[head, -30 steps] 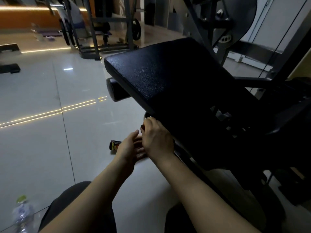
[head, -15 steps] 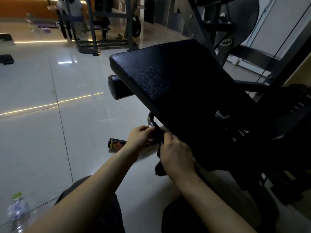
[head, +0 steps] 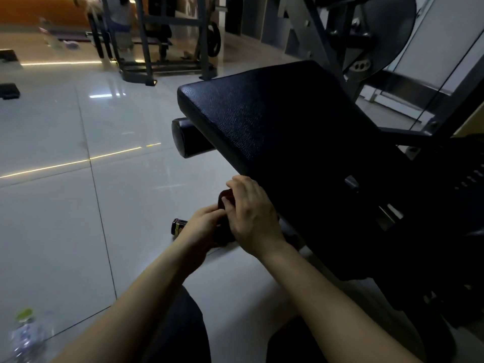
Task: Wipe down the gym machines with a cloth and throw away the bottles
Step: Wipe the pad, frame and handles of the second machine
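Observation:
A gym machine with a black padded seat [head: 275, 119] fills the right half of the head view. Just under the pad's near edge, my right hand [head: 251, 216] is curled round a dark cloth [head: 225, 200] that wraps a part of the frame. My left hand [head: 203, 226] grips the lower end of the same cloth. A small dark bottle with a yellow label [head: 178, 226] lies on the floor just left of my left hand. A clear plastic bottle with a green cap [head: 25, 334] lies at the bottom left corner.
A black roller pad [head: 186, 138] sticks out left of the seat. The glossy tiled floor [head: 65, 205] spreads to the left. Another machine frame [head: 157, 48] stands at the back. My knees [head: 183, 331] are at the bottom.
My right hand has moved up from below the frame part to cover the cloth on it. My left hand has dropped lower on the cloth.

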